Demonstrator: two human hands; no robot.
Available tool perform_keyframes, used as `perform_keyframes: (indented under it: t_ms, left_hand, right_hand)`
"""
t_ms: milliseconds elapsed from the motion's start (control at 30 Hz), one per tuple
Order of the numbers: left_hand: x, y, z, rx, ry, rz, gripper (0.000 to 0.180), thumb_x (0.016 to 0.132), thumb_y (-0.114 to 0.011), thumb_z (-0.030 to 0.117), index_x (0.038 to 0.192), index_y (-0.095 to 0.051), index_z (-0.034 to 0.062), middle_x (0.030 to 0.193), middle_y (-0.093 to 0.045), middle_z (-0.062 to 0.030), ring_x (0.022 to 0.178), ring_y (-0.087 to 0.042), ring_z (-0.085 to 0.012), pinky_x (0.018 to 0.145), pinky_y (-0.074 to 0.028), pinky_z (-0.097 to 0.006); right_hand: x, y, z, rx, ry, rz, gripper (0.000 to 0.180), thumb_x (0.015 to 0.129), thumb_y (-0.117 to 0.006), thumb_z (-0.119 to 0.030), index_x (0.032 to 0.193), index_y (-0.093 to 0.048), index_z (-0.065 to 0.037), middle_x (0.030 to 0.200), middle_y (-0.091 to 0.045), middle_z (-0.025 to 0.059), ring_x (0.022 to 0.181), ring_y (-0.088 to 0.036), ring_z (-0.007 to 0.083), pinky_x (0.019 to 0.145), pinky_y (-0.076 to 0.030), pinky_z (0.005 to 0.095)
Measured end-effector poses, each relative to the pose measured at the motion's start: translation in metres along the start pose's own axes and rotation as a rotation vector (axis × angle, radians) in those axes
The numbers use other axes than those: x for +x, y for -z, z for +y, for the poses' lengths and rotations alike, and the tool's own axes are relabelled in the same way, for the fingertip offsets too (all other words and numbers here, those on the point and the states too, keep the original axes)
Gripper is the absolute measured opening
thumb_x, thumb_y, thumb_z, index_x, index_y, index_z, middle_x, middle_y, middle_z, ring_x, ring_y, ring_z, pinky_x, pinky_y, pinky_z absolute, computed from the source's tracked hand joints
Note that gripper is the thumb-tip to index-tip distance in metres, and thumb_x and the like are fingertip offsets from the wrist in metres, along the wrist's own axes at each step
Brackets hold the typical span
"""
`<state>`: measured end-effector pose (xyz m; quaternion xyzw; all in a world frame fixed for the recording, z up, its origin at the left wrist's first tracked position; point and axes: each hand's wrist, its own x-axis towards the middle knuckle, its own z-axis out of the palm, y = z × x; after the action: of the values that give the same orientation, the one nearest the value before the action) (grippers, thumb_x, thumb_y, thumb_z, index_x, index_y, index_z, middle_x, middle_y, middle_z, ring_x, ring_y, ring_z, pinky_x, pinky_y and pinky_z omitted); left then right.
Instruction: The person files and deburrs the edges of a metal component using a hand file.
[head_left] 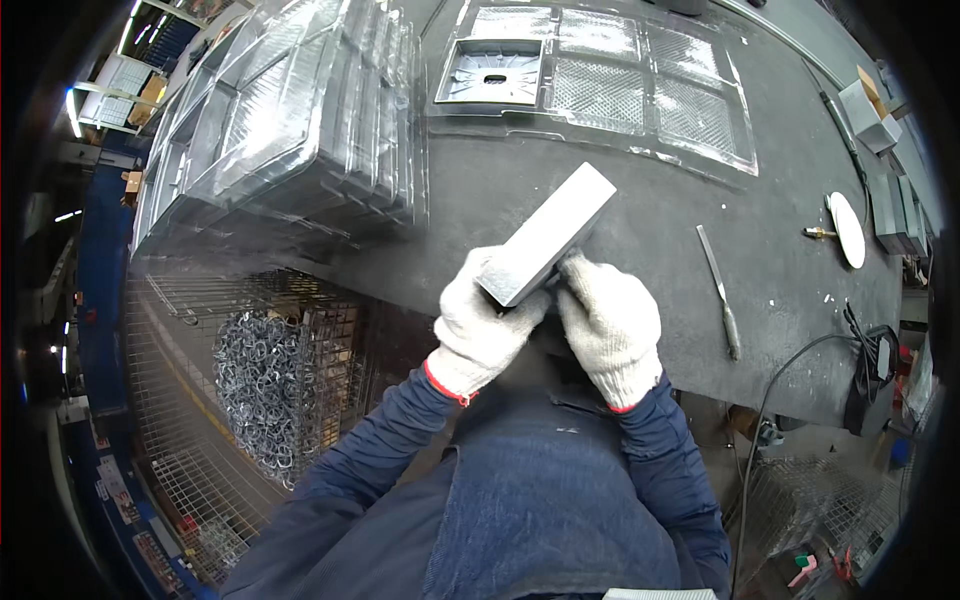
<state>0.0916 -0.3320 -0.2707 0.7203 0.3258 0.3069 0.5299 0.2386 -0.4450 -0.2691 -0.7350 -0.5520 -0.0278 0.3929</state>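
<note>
A silver-grey, box-shaped metal part is held tilted over the table's near edge, its long smooth side facing up. My left hand, in a white knit glove, grips its lower left end. My right hand, gloved alike, is closed beside the part's right, turned-away face. The right fingertips are curled against that dark side, so what they pinch is hidden. Farther off, a square metal housing with inner ribs and a central slot sits in the left compartment of a clear plastic tray.
Clear plastic trays are stacked at the left. Below them, a wire basket holds many metal rings. On the dark table lie a slim file-like tool, a white disc and a black cable; a small box stands farther back.
</note>
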Motion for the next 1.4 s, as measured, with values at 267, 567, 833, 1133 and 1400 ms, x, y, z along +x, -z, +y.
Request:
perform_keyframes:
  t_ms: [267, 567, 833, 1133, 1400]
  left_hand:
    - [0.049, 0.028, 0.108, 0.418, -0.130, -0.292, 0.066, 0.093, -0.085, 0.021, 0.149, -0.059, -0.0012, 0.127, -0.077, -0.0224, 0.115, -0.078, -0.0311, 0.103, -0.060, -0.041]
    - [0.088, 0.022, 0.099, 0.570, -0.086, -0.521, 0.056, 0.097, -0.075, 0.040, 0.136, -0.068, -0.0006, 0.117, -0.077, -0.0224, 0.109, -0.076, -0.0349, 0.096, -0.057, -0.042]
    - [0.088, 0.019, 0.098, 0.546, -0.131, -0.448, 0.059, 0.100, -0.074, 0.038, 0.144, -0.067, 0.0002, 0.122, -0.079, -0.0235, 0.112, -0.078, -0.0366, 0.099, -0.059, -0.042]
    - [0.085, 0.017, 0.104, 0.526, -0.107, -0.521, 0.054, 0.099, -0.073, 0.038, 0.140, -0.070, 0.0018, 0.123, -0.079, -0.0231, 0.115, -0.077, -0.0384, 0.100, -0.059, -0.043]
    - [0.083, 0.017, 0.098, 0.480, -0.115, -0.492, 0.056, 0.098, -0.074, 0.038, 0.141, -0.070, 0.0015, 0.126, -0.078, -0.0239, 0.116, -0.077, -0.0391, 0.101, -0.059, -0.043]
  right_hand:
    - [0.000, 0.036, -0.018, -0.016, 0.036, 0.001, 0.038, 0.086, -0.083, -0.014, 0.122, -0.074, -0.010, 0.090, -0.072, 0.0103, 0.077, -0.071, 0.0325, 0.069, -0.056, 0.0437]
    - [-0.002, 0.041, -0.029, -0.161, -0.054, -0.080, 0.029, 0.095, -0.080, -0.023, 0.123, -0.076, -0.016, 0.082, -0.062, 0.0083, 0.068, -0.066, 0.0285, 0.064, -0.054, 0.0424]
    - [0.000, 0.028, -0.024, -0.264, 0.007, -0.004, 0.028, 0.095, -0.078, -0.019, 0.123, -0.075, -0.014, 0.081, -0.062, 0.0071, 0.068, -0.066, 0.0270, 0.064, -0.053, 0.0417]
    - [0.000, 0.037, -0.036, -0.315, -0.081, -0.163, 0.029, 0.095, -0.078, -0.017, 0.123, -0.073, -0.016, 0.086, -0.066, 0.0104, 0.078, -0.069, 0.0323, 0.070, -0.055, 0.0446]
    - [0.003, 0.037, -0.035, -0.298, -0.107, -0.139, 0.022, 0.096, -0.078, -0.016, 0.117, -0.075, -0.014, 0.084, -0.068, 0.0099, 0.076, -0.070, 0.0337, 0.071, -0.056, 0.0459]
